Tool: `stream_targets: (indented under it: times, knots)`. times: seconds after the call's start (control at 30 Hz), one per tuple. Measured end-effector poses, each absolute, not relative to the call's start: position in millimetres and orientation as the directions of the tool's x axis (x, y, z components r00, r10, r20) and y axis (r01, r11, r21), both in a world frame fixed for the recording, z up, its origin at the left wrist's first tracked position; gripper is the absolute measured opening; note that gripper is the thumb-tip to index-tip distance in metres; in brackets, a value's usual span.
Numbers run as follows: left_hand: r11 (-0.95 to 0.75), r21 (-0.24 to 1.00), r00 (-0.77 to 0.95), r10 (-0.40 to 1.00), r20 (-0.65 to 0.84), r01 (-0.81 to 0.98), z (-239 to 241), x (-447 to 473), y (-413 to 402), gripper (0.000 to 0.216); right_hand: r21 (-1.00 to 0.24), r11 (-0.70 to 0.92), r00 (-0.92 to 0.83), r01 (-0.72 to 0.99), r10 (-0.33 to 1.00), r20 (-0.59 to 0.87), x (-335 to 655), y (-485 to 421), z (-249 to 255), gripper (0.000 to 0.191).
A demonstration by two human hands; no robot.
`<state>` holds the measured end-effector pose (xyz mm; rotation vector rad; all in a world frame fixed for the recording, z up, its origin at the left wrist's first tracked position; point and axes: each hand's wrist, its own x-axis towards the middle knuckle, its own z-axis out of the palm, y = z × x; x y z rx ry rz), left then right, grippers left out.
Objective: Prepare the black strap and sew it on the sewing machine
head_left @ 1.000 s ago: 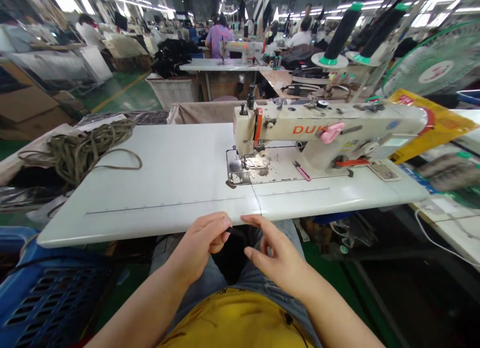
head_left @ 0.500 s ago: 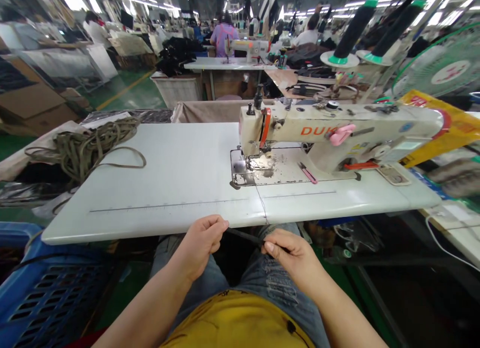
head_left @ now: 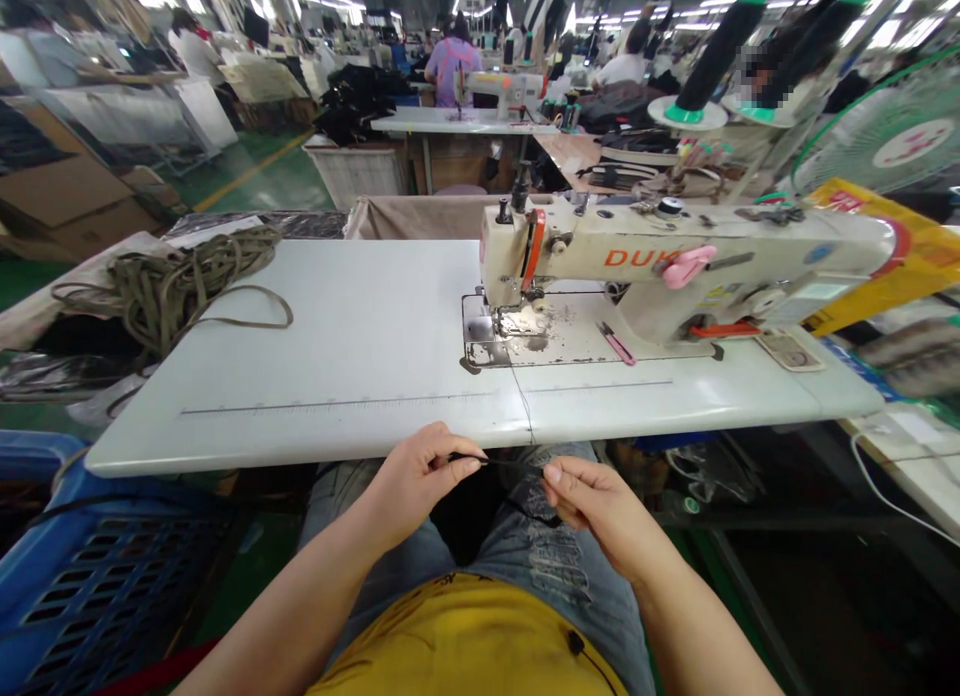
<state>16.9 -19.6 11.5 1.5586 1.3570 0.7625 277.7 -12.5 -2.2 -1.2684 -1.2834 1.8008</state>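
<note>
Between my two hands, just below the table's front edge, runs a thin black strap (head_left: pixel 514 463). My left hand (head_left: pixel 424 476) is closed, pinching one part of it between thumb and fingers. On the other side, my right hand (head_left: pixel 589 496) pinches it too, and a loose black length hangs under that hand. Dark thread (head_left: pixel 523 396) trails from the needle area over the table edge toward my hands. The sewing machine (head_left: pixel 570 251) stands beyond them on the white table (head_left: pixel 360 346). Thread snips (head_left: pixel 616 343) with pink handles lie on its bed.
A bundle of olive-brown straps (head_left: pixel 180 286) lies at the table's left end. Below it stands a blue plastic basket (head_left: pixel 112 566). Black thread cones (head_left: pixel 716 56) and a green fan (head_left: pixel 892 136) are at the right. A person in purple (head_left: pixel 452 66) sits at another machine ahead.
My left hand has shifted slightly right and turned, its thumb now showing. My right hand has moved a little to the right. The strap between them now lies more level.
</note>
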Motion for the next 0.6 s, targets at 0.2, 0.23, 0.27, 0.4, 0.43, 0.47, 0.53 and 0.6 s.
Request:
stream_targets:
  times: [0.2,0.23,0.27,0.4,0.43,0.47,0.53,0.6]
  knots:
    - [-0.044,0.906,0.261,0.962,-0.075,0.42,12,19,-20,0.027,-0.875,0.055,-0.322,0.481,0.94,-0.117,278,-14,-11,0.015]
    - [-0.044,0.906,0.268,0.96,-0.077,0.42,13,20,-21,0.027,-0.859,0.101,-0.311,0.502,0.948,-0.07,276,-15,-10,0.018]
    - [-0.043,0.907,0.274,0.958,-0.081,0.42,15,22,-21,0.027,-0.854,0.13,-0.309,0.504,0.95,-0.037,273,-16,-8,0.022]
    - [-0.04,0.914,0.302,0.949,-0.092,0.403,18,26,-22,0.027,-0.885,0.213,-0.347,0.414,0.936,0.063,257,-20,8,0.025]
    - [-0.042,0.916,0.309,0.947,-0.09,0.399,18,26,-22,0.027,-0.891,0.234,-0.361,0.388,0.929,0.087,253,-20,12,0.025]
    - [-0.045,0.917,0.315,0.945,-0.089,0.395,18,27,-22,0.027,-0.895,0.251,-0.372,0.368,0.922,0.106,250,-20,15,0.024]
    - [-0.056,0.918,0.326,0.942,-0.082,0.393,17,28,-22,0.026,-0.896,0.272,-0.386,0.352,0.914,0.125,245,-20,17,0.017]
    - [-0.066,0.918,0.332,0.94,-0.074,0.392,16,28,-23,0.025,-0.885,0.288,-0.396,0.366,0.909,0.132,242,-19,16,0.01]
